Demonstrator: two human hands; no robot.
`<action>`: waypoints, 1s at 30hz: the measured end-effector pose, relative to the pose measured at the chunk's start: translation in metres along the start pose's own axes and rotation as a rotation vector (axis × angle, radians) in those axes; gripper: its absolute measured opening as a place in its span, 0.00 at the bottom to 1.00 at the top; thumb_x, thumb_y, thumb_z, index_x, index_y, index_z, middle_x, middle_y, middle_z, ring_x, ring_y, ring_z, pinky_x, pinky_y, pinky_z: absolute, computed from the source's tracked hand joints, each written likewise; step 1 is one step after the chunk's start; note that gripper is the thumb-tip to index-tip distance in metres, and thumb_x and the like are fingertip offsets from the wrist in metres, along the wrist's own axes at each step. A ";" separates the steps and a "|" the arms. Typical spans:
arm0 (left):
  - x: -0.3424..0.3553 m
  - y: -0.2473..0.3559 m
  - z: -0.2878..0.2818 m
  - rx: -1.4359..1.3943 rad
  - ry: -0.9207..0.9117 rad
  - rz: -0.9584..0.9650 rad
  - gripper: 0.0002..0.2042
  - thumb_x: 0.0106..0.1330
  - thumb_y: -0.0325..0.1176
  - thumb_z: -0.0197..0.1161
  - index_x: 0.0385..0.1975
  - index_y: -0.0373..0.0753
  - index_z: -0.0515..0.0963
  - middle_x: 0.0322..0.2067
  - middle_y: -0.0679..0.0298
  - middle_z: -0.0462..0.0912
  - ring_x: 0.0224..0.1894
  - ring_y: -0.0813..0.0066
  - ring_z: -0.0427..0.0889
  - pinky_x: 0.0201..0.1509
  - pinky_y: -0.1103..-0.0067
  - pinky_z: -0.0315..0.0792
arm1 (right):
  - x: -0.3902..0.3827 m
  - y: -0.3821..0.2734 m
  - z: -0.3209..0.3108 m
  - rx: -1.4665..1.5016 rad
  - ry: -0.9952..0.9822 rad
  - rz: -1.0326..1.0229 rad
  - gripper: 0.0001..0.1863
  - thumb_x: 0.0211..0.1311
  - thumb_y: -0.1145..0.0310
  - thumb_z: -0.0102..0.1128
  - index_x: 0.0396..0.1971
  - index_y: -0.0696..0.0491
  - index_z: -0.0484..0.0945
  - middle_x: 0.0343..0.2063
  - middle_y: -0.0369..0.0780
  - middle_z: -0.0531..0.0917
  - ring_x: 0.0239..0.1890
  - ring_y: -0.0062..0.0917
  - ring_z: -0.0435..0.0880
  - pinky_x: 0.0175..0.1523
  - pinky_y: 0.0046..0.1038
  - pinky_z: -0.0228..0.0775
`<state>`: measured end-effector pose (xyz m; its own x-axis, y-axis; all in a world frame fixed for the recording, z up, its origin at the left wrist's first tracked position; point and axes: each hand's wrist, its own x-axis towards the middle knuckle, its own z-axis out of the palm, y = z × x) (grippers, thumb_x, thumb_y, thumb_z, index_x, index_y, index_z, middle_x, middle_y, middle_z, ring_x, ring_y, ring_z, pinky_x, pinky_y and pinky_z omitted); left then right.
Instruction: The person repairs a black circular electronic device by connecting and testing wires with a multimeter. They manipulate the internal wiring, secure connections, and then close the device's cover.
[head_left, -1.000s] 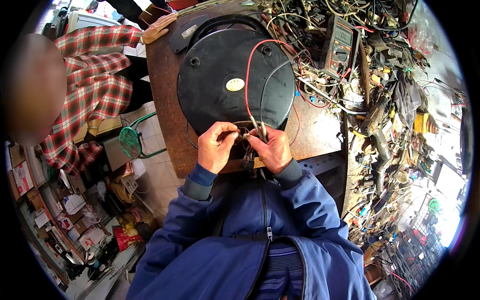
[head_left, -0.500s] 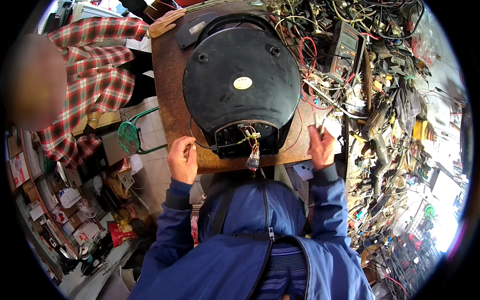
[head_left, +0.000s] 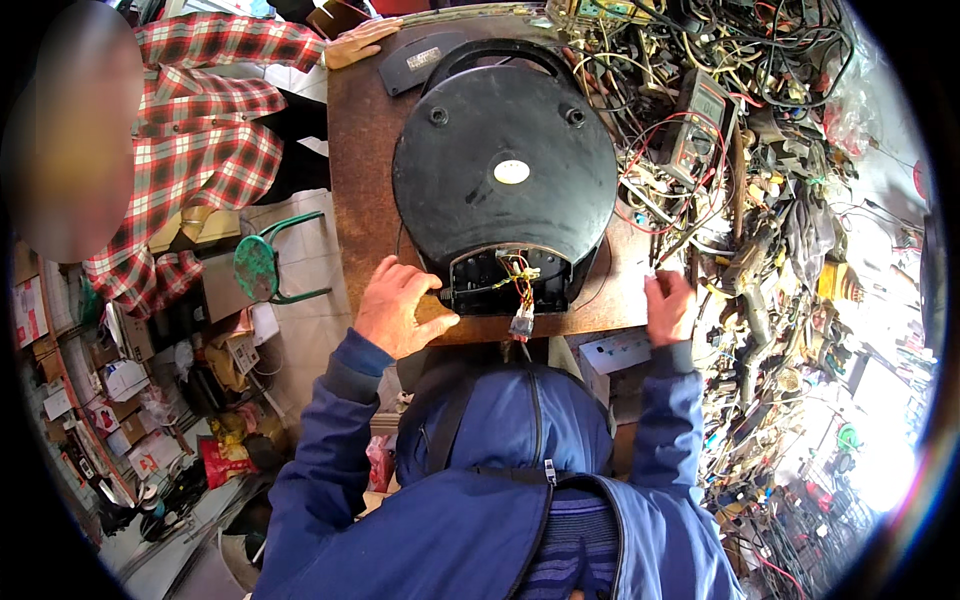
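A round black casing (head_left: 505, 150) with a carry handle lies on the wooden table, with an oval label in its middle. In its open front recess, thin coloured wires (head_left: 522, 275) run to a pale connector (head_left: 522, 324) hanging at the table's front edge. My left hand (head_left: 398, 308) is at the recess's left corner, thumb and fingers apart, by a black cable there. To the right of the casing, over the table's edge, my right hand (head_left: 669, 308) is closed, thumb against fingers; whatever it may hold is too small to make out.
A multimeter (head_left: 697, 125) with red and black leads lies at the right among heaped wires and parts (head_left: 770, 250). A flat black cover (head_left: 420, 62) is at the table's far left, near a co-worker's hand (head_left: 362, 43). A green stool (head_left: 257, 268) stands left of the table (head_left: 365, 170).
My left hand has moved right to the recess's corner, its fingers spreading. My right hand has drawn slightly right and nearer to me. The whole view has shifted a little.
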<state>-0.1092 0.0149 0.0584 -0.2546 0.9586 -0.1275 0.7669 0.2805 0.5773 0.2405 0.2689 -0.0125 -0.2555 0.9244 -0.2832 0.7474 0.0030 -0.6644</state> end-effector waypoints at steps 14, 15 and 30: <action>0.013 -0.006 0.017 -0.162 -0.051 -0.048 0.17 0.57 0.48 0.75 0.29 0.39 0.81 0.25 0.58 0.78 0.34 0.51 0.78 0.42 0.60 0.70 | -0.085 -0.042 0.060 0.466 -0.381 0.104 0.16 0.68 0.67 0.65 0.47 0.65 0.81 0.32 0.42 0.87 0.34 0.22 0.85 0.42 0.27 0.78; 0.013 -0.002 0.011 -0.141 -0.045 -0.025 0.14 0.56 0.42 0.76 0.30 0.38 0.81 0.26 0.58 0.78 0.33 0.54 0.79 0.39 0.62 0.71 | -0.085 -0.044 0.059 0.470 -0.364 0.110 0.16 0.68 0.67 0.65 0.47 0.65 0.81 0.32 0.42 0.87 0.34 0.22 0.85 0.42 0.27 0.79; 0.076 -0.065 -0.052 0.249 0.393 -0.091 0.10 0.59 0.30 0.71 0.40 0.40 0.82 0.36 0.54 0.81 0.42 0.50 0.82 0.47 0.60 0.76 | -0.078 -0.064 0.060 0.437 -0.182 0.148 0.18 0.68 0.66 0.64 0.48 0.66 0.82 0.29 0.44 0.88 0.32 0.24 0.87 0.40 0.28 0.79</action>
<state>-0.2090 0.0667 0.0535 -0.4943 0.8518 0.1737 0.8366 0.4118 0.3613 0.1759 0.1740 0.0106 -0.2976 0.8213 -0.4867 0.4670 -0.3195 -0.8246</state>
